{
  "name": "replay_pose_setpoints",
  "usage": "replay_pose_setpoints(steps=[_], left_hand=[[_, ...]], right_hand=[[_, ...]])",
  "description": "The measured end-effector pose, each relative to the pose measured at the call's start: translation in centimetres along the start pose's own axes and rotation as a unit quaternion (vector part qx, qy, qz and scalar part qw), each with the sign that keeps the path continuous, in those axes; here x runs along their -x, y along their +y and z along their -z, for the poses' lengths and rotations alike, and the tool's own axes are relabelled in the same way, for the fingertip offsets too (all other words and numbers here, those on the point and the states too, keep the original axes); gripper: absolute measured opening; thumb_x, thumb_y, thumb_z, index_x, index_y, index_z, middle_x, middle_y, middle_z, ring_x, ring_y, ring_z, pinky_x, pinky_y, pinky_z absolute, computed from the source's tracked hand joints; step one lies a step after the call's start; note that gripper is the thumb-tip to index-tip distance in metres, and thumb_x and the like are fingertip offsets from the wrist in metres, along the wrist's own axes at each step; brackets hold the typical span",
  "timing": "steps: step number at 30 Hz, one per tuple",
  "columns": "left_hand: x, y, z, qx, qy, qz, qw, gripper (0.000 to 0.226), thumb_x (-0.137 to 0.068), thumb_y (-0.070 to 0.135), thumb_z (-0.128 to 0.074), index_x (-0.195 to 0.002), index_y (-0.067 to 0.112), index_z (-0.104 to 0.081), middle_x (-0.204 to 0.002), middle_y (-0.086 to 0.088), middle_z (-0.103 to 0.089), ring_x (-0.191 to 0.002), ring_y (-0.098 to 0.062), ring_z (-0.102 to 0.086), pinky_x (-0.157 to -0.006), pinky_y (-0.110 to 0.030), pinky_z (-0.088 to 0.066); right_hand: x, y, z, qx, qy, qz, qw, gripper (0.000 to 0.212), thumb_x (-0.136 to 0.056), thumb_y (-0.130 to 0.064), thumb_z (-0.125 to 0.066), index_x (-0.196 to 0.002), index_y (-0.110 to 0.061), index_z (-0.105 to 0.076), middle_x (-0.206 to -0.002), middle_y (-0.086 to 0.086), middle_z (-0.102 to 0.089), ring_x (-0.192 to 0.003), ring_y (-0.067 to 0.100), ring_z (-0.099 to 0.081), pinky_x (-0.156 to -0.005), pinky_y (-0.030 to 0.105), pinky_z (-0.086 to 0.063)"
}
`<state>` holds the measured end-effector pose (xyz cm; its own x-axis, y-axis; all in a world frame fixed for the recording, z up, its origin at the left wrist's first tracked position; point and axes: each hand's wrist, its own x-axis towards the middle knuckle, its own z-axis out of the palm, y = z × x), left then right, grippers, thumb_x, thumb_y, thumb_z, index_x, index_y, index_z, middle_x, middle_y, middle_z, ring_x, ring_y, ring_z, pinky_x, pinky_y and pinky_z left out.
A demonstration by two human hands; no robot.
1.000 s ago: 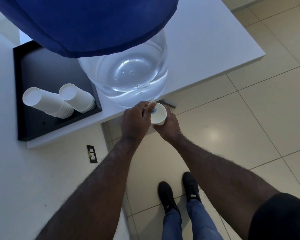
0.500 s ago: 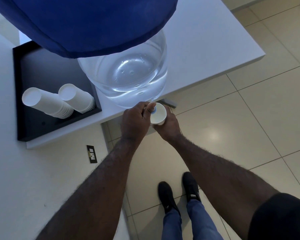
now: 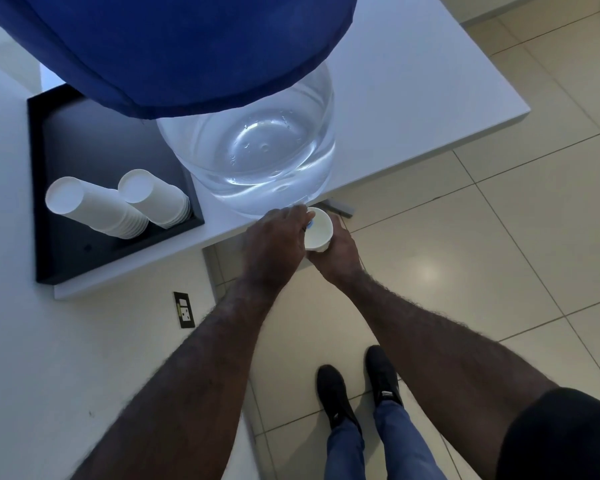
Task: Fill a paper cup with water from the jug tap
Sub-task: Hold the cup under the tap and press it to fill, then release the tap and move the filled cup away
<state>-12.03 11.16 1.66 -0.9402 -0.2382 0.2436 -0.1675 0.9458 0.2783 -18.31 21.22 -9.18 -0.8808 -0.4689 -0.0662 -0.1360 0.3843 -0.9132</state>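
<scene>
A big clear water jug under a blue cloth cover stands at the front edge of a white table. Its small blue tap pokes out at the jug's base, mostly hidden by my fingers. My left hand is closed on the tap. My right hand holds a white paper cup upright from below, directly under the tap, beyond the table edge. Whether water flows or stands in the cup I cannot tell.
A black tray on the table's left holds two stacks of white paper cups, lying tilted. A wall socket sits below the table. Tiled floor spreads right; my two black shoes stand below.
My left hand has shifted slightly, its fingers covering more of the tap. The cup and my right hand stay in the same place.
</scene>
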Motion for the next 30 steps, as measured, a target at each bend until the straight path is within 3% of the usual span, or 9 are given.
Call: replay_pose_setpoints(steps=[3,7,9,13,21,27,30], left_hand=[[1.7,0.1,-0.6,-0.047,-0.029,-0.055,0.997,0.038,-0.101,0.025,-0.049,-0.131,0.003,-0.058,-0.096,-0.018,-0.076,-0.085,-0.034,-0.071,-0.067,-0.046,-0.060],[3.4,0.2,-1.2,-0.040,0.008,-0.062,0.997,0.044,-0.093,0.021,-0.064,-0.133,0.004,-0.056,-0.077,-0.012,-0.076,-0.063,-0.028,-0.068,-0.052,-0.038,-0.057],[3.4,0.4,-1.4,-0.033,0.024,-0.053,0.998,0.043,-0.094,0.025,-0.062,-0.131,0.005,-0.058,-0.077,-0.010,-0.077,-0.060,-0.025,-0.068,-0.051,-0.034,-0.057],[3.3,0.5,-1.3,-0.006,0.005,-0.030,1.000,0.043,-0.101,0.031,-0.048,-0.137,0.009,-0.053,-0.081,-0.010,-0.077,-0.064,-0.025,-0.068,-0.054,-0.039,-0.057],[3.3,0.7,-1.2,0.004,0.011,-0.019,1.000,0.040,-0.099,0.029,-0.053,-0.135,0.011,-0.056,-0.076,-0.007,-0.076,-0.058,-0.023,-0.067,-0.048,-0.034,-0.055],[3.2,0.8,-1.1,0.003,-0.014,0.017,1.000,0.042,-0.103,0.037,-0.042,-0.139,0.019,-0.052,-0.078,-0.007,-0.076,-0.064,-0.026,-0.067,-0.054,-0.040,-0.054],[3.2,1.0,-1.0,0.014,-0.019,0.030,0.999,0.043,-0.102,0.039,-0.041,-0.138,0.019,-0.054,-0.071,-0.008,-0.072,-0.060,-0.028,-0.064,-0.054,-0.040,-0.054]], right_hand=[[0.0,0.1,0.0,-0.006,-0.002,-0.015,1.000,0.060,-0.071,-0.024,-0.084,-0.121,-0.020,-0.051,-0.104,-0.009,-0.063,-0.088,0.008,-0.059,-0.059,0.001,-0.041],[0.2,0.3,-0.2,0.003,-0.010,-0.026,1.000,0.055,-0.076,-0.035,-0.080,-0.120,-0.021,-0.051,-0.105,-0.007,-0.065,-0.090,0.011,-0.061,-0.064,0.013,-0.044],[0.4,0.4,-0.3,0.009,-0.007,-0.030,0.999,0.052,-0.078,-0.038,-0.077,-0.119,-0.022,-0.050,-0.101,-0.010,-0.062,-0.087,0.009,-0.061,-0.061,0.009,-0.040],[0.8,0.5,0.0,-0.001,0.004,-0.036,0.999,0.054,-0.077,-0.035,-0.079,-0.122,-0.024,-0.050,-0.106,-0.010,-0.064,-0.085,-0.001,-0.057,-0.058,0.003,-0.040],[1.4,1.4,1.3,0.012,0.016,-0.047,0.999,0.065,-0.073,-0.025,-0.083,-0.128,-0.017,-0.047,-0.117,0.006,-0.065,-0.102,0.021,-0.060,-0.072,0.020,-0.044],[1.9,2.1,2.6,0.023,0.042,-0.065,0.997,0.068,-0.070,-0.015,-0.083,-0.127,-0.014,-0.048,-0.117,0.009,-0.065,-0.106,0.030,-0.061,-0.081,0.038,-0.053],[1.9,2.1,3.6,0.021,0.068,-0.074,0.995,0.068,-0.067,-0.013,-0.084,-0.126,-0.016,-0.050,-0.112,0.005,-0.067,-0.102,0.028,-0.062,-0.076,0.028,-0.050]])
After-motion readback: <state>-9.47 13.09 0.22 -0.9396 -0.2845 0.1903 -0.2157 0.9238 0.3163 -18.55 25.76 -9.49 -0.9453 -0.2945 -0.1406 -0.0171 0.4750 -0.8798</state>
